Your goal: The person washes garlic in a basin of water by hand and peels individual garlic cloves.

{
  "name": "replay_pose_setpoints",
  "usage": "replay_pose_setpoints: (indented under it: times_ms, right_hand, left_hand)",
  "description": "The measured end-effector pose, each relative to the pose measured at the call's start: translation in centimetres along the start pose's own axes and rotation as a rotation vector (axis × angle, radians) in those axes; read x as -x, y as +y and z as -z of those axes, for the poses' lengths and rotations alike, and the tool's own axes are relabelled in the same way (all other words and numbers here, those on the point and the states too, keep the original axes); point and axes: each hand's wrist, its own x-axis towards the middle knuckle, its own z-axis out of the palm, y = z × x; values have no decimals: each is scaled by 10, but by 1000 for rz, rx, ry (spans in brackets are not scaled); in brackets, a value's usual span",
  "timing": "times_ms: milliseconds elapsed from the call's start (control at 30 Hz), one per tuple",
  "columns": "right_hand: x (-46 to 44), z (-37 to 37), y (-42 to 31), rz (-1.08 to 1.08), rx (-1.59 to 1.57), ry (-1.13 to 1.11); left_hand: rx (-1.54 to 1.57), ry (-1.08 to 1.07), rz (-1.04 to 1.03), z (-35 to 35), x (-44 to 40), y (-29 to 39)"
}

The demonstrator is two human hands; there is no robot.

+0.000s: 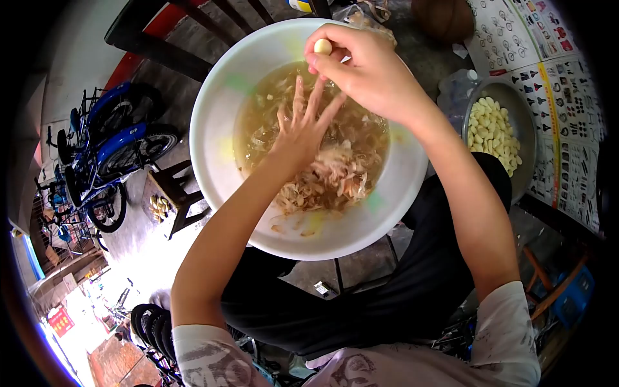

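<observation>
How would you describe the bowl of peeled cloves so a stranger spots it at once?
Start at the big white basin of cloudy water. Just to its right, beside the printed sheets, is a smaller, grey round bowl. Unlike the basin with its loose skins, it holds a heap of pale, peeled cloves.

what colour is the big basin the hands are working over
White inside, with faint green and yellow patches; the basin shows best in the head view.
</observation>
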Motion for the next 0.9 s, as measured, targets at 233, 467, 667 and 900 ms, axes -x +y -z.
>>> replay_pose_setpoints:
  times_ms: [233,467,667,900]
  right_hand:
    - [-2,-2,-2,10,-27,7]
    - [-3,-12,4,64,-109,87]
    - [0,-12,4,63,9,54]
    - [1,-7,2,15,75,-21]
  left_hand:
    - [495,-133,-347,-3,-33,-6]
    - [541,228,-735,-32,-17,31]
    - [434,29,-540,-36,10,47]
    - [199,58,-358,-8,71,36]
